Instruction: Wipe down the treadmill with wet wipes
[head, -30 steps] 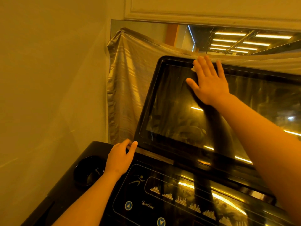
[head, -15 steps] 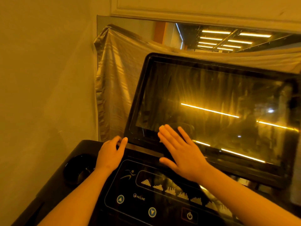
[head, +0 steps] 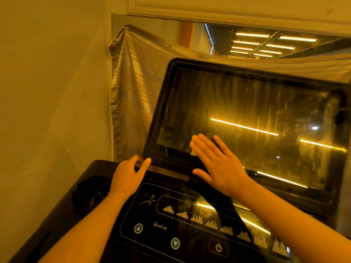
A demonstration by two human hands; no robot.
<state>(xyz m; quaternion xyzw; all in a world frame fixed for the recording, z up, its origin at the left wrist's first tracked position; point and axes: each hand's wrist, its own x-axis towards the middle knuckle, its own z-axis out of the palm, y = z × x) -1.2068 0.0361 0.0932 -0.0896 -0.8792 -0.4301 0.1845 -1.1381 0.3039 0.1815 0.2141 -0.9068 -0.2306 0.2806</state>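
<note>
Head view, warm yellow light.

Right hand [head: 218,164]: laid flat on the lower left part of the treadmill's screen [head: 256,103]. Fingers were straight and slightly fanned, the thumb held out to the side over the bottom frame. Nothing was pinched. The palm and fingers pressed a wet wipe [head: 193,149] against the glass. Only a pale crumpled edge of the wipe showed past the fingertips; the rest was hidden under the hand.

Left hand [head: 127,173]: rested on the top left of the treadmill [head: 62,221] console, at the bottom left corner of the screen frame. The thumb was straight, its tip touching the frame. The fingers were bent over the back edge, their tips out of sight. Whether they gripped that edge or only leaned on it could not be told.

The screen stood tilted back. Its glass was streaked and reflected strip lights. Below it ran a narrow metallic strip [head: 167,172], then the control panel [head: 152,215] with arrow buttons, an "INCLINE" label, a row of program icons and a power button [head: 218,247]. A round cup holder [head: 89,192] sat just left of the left wrist.

Behind the screen hung a wrinkled grey sheet [head: 133,92], beside a plain wall [head: 53,92].
</note>
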